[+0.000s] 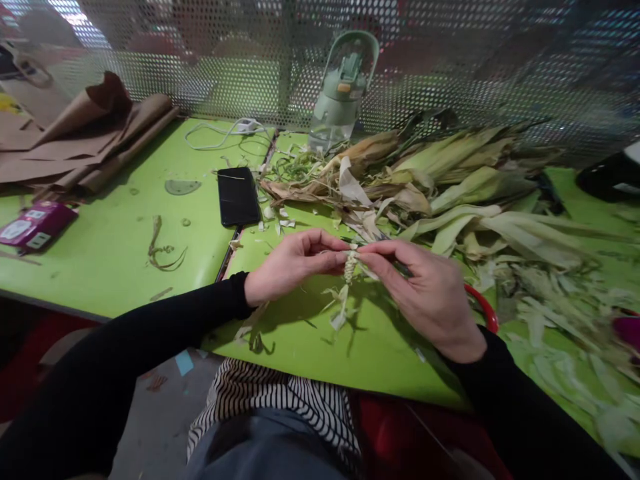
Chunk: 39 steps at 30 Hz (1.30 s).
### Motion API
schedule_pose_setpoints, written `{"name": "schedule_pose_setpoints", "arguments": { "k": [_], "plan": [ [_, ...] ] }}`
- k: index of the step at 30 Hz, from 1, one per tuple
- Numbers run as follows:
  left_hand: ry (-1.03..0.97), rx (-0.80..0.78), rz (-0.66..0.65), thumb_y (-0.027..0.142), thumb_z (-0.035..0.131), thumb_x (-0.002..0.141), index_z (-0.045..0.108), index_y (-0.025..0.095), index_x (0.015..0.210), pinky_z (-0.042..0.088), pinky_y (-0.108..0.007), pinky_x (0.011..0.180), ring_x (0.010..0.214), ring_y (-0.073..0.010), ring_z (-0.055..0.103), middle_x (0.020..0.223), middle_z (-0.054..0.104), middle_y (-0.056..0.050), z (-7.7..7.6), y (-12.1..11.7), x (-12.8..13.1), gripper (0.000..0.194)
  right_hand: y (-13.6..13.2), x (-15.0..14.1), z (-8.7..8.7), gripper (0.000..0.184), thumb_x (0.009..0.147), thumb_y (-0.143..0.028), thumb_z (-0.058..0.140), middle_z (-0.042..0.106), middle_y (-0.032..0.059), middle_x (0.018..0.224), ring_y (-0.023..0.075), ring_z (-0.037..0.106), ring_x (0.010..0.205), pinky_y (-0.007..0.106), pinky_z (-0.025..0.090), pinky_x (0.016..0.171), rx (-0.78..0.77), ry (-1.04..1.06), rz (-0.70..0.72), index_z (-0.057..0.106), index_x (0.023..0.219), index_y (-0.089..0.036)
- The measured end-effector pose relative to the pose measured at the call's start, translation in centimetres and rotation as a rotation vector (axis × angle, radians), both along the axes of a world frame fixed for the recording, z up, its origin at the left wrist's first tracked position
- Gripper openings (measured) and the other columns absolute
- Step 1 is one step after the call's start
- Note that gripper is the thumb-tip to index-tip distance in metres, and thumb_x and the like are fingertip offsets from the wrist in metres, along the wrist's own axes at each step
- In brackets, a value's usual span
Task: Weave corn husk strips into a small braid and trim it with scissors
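Both my hands meet above the green table (125, 247) and pinch a small pale corn cob (350, 267) between them. My left hand (293, 265) grips it from the left with fingers closed around its upper end. My right hand (425, 293) holds it from the right, thumb and fingers pressed together on it. Thin strips of husk hang from the cob, and husk scraps (340, 317) lie on the table below. A big pile of unhusked corn and loose husks (450, 180) lies just behind my hands.
A black phone (239, 195) lies left of the pile. A pale green water bottle (340, 93) stands against the perforated metal screen. Brown paper (85, 133) and a purple box (35, 225) sit at the far left. A red rim (483, 307) shows under my right wrist.
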<state>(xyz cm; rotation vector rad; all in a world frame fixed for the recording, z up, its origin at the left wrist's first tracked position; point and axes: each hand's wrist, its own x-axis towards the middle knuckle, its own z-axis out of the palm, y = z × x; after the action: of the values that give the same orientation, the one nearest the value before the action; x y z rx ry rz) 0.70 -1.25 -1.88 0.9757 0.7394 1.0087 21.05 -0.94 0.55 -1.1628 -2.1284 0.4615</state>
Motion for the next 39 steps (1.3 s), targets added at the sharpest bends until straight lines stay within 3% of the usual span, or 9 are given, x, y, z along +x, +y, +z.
{"name": "schedule_pose_setpoints", "arguments": {
  "k": [3,6,9,15,25,39],
  "plan": [
    [-0.014,0.001,0.068,0.015,0.071,0.085,0.062,0.011,0.096,0.053,-0.027,0.079,0.072,-0.0071,0.065,0.083,0.067,0.001,-0.2,0.1,0.2,0.015,0.1,0.1,-0.5,0.025,0.092,-0.044,0.066,0.077,0.0046,0.091,0.0196,0.071,0.077,0.031,0.054,0.065,-0.14,0.071,-0.006,0.071,0.104,-0.022],
    [-0.002,-0.013,0.088,0.011,0.067,0.087,0.06,0.012,0.101,0.051,-0.026,0.078,0.073,-0.0074,0.065,0.081,0.067,0.002,-0.3,0.2,0.3,0.016,0.1,0.3,-0.8,0.021,0.091,-0.043,0.066,0.075,0.0031,0.084,0.0186,0.068,0.075,0.031,0.053,0.067,-0.183,0.081,-0.017,0.072,0.093,-0.023],
    [0.079,0.011,0.018,0.018,0.066,0.09,0.061,0.011,0.097,0.049,-0.025,0.074,0.071,-0.0076,0.063,0.08,0.067,0.0,-0.4,0.2,0.2,0.011,0.1,0.3,-1.0,0.018,0.092,-0.04,0.065,0.073,0.0021,0.083,0.0168,0.065,0.071,0.029,0.051,0.064,-0.195,0.137,-0.037,0.07,0.091,-0.023],
    [0.249,0.128,-0.12,0.031,0.063,0.093,0.059,0.012,0.083,0.046,-0.022,0.068,0.066,-0.0065,0.059,0.075,0.066,0.0,-0.2,0.0,-0.1,0.022,-0.2,0.1,-1.1,0.017,0.093,-0.038,0.064,0.069,0.0009,0.079,0.0153,0.062,0.07,0.028,0.048,0.062,-0.258,0.144,0.012,0.067,0.087,-0.022],
    [0.317,0.255,-0.053,0.032,0.062,0.094,0.057,0.013,0.081,0.047,-0.022,0.067,0.067,-0.0074,0.059,0.074,0.064,0.0,1.0,-0.6,-0.4,0.023,-0.7,0.6,-0.7,0.016,0.092,-0.034,0.064,0.064,-0.0006,0.072,0.0138,0.057,0.062,0.028,0.043,0.056,-0.222,0.184,0.009,0.063,0.082,-0.023],
    [0.271,0.213,-0.054,0.035,0.062,0.094,0.058,0.014,0.082,0.047,-0.023,0.07,0.068,-0.0078,0.057,0.073,0.061,0.001,1.2,-0.4,-0.9,0.025,-1.2,0.6,-0.6,0.018,0.093,-0.032,0.065,0.062,-0.0018,0.069,0.0112,0.051,0.057,0.026,0.039,0.052,-0.204,0.171,0.001,0.062,0.079,-0.022]
  ]
}}
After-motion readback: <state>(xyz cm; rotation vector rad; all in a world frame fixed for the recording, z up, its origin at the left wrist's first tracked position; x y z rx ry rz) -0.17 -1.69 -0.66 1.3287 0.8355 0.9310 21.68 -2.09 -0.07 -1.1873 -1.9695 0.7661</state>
